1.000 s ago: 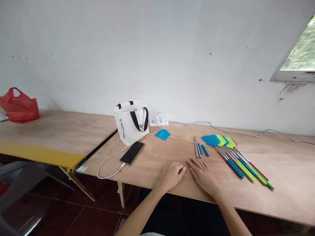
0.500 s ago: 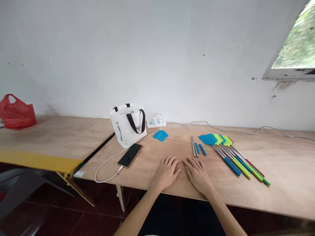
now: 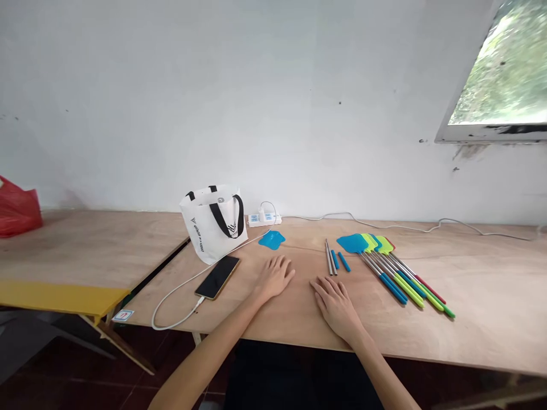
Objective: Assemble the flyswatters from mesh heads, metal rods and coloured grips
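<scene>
My left hand (image 3: 273, 277) rests palm down on the wooden table, fingers stretched toward the blue swatter head (image 3: 272, 240) behind it. My right hand (image 3: 335, 302) also lies flat, its fingers a little apart, holding nothing. Just beyond its fingertips are thin metal rods (image 3: 330, 259) and two short blue tubes (image 3: 344, 262). Farther right, several fly swatters (image 3: 387, 267) lie fanned side by side, with blue and yellow-green heads, metal shafts and blue, yellow-green, red and green grips.
A phone (image 3: 217, 277) on a white charging cable (image 3: 160, 299) lies left of my left hand. Behind it stands a white tote bag (image 3: 213, 228) beside a power strip (image 3: 265, 218). A red plastic bag (image 3: 17, 210) sits on the adjoining table at far left.
My left hand has slid forward and to the left, away from my right hand. The right hand stays flat on the table. The view has turned slightly to the right.
</scene>
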`<action>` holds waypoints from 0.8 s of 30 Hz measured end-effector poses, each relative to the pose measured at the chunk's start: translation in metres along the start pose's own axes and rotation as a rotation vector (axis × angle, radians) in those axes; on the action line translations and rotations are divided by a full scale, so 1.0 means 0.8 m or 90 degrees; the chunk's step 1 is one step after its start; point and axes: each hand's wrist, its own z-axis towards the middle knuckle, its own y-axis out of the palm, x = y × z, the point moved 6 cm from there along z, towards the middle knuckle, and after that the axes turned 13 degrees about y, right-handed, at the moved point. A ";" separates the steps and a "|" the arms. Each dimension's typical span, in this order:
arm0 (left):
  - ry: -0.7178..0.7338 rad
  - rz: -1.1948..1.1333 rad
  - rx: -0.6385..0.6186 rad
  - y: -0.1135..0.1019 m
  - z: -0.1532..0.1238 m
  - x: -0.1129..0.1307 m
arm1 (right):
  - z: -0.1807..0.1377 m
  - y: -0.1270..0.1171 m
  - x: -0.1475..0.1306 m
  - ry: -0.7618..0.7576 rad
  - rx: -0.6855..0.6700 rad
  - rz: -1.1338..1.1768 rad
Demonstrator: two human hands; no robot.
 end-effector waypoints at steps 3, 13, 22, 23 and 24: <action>-0.061 0.047 0.047 0.002 0.032 -0.036 | -0.001 -0.001 0.000 0.001 0.004 0.004; -0.126 0.053 0.091 0.008 0.096 -0.094 | -0.004 0.008 0.001 -0.011 0.019 -0.032; -0.070 0.045 0.089 0.008 0.086 -0.084 | -0.003 0.007 0.001 -0.010 0.026 -0.029; -0.079 0.048 0.093 0.009 0.085 -0.086 | -0.003 0.006 0.000 -0.009 0.026 -0.027; -0.093 0.052 0.098 0.010 0.084 -0.089 | -0.003 0.006 0.000 -0.009 0.026 -0.024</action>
